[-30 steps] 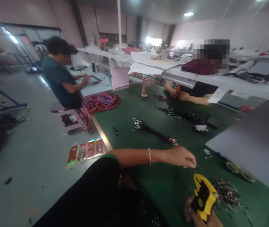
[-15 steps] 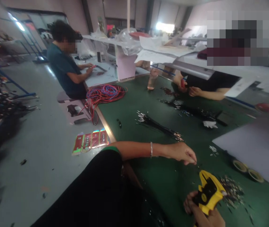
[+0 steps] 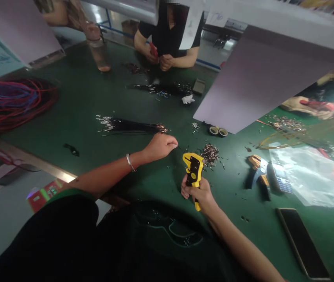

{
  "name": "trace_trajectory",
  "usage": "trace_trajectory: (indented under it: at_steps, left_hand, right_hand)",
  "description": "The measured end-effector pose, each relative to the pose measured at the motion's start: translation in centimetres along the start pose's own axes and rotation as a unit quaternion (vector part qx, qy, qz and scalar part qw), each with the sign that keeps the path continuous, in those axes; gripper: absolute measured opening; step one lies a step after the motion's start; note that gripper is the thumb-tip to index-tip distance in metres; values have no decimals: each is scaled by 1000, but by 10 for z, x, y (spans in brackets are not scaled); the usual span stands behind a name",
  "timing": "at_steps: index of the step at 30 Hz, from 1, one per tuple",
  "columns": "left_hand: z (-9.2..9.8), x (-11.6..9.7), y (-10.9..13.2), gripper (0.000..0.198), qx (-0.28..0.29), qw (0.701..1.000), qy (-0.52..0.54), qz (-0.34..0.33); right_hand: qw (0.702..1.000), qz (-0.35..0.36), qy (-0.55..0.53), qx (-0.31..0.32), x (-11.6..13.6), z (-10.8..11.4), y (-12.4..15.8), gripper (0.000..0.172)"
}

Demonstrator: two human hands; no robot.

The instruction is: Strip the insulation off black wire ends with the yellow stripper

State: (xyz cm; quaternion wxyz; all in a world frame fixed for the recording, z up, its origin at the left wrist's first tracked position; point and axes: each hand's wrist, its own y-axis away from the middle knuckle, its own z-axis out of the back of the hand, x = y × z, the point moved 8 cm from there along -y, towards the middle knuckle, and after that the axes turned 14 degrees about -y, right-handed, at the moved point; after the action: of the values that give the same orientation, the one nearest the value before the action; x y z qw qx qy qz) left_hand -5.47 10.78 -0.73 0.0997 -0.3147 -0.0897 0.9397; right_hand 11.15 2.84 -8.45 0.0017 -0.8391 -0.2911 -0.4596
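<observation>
My right hand [image 3: 200,192] is wrapped round the handles of a yellow and black wire stripper [image 3: 194,170], its jaw end pointing up and away from me. To the left of that tool, my left hand [image 3: 160,147] is closed in a pinch. From its fingertips a thin black wire [image 3: 180,148] reaches toward the stripper's jaws; whether it enters them is too small to tell. Just beyond my left hand lies a bundle of black wires [image 3: 131,126] with bared coppery ends on the right. Past the stripper is a pile of small cut scraps [image 3: 210,154].
Tape rolls [image 3: 218,131] lie by a pale upright panel [image 3: 234,78]. At right are a second wire stripper [image 3: 259,168], a keypad phone [image 3: 281,177], a smartphone [image 3: 303,243] and a plastic bag [image 3: 316,172]. Red and blue cable coils [image 3: 11,96] lie left. Co-workers' hands [image 3: 165,62] work opposite.
The view has swung to the right, bringing the phones, second stripper and plastic bag into sight. My left hand stays pinched near the stripper, and my right hand still grips it.
</observation>
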Motion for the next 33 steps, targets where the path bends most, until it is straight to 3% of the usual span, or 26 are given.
trace_trajectory:
  at_steps: [7, 21, 24, 26, 29, 31, 33]
  left_hand:
    - [-10, -1, -1, 19, 15, 999, -41, -17]
    - [-41, -16, 14, 18, 65, 995, 16, -69]
    - [-32, -7, 7, 18, 52, 998, 24, -31]
    - [-16, 9, 1, 19, 3, 999, 22, 41]
    - [1, 21, -4, 18, -45, 995, 16, 93]
    - [-3, 18, -4, 18, -24, 996, 15, 82]
    - [-10, 15, -1, 19, -6, 996, 25, 83]
  right_hand:
    - [997, -49, -47, 23, 0, 0, 9, 21]
    - [981, -129, -145, 31, 20, -10, 54, 23]
    - [978, -152, -133, 45, 21, -10, 63, 22]
    - [980, -157, -105, 67, 28, -9, 70, 21]
    - [995, -84, -39, 34, 54, 2, 72, 23]
    - [999, -31, 9, -5, 69, 10, 68, 19]
    - [998, 32, 3, -62, 78, 19, 62, 25]
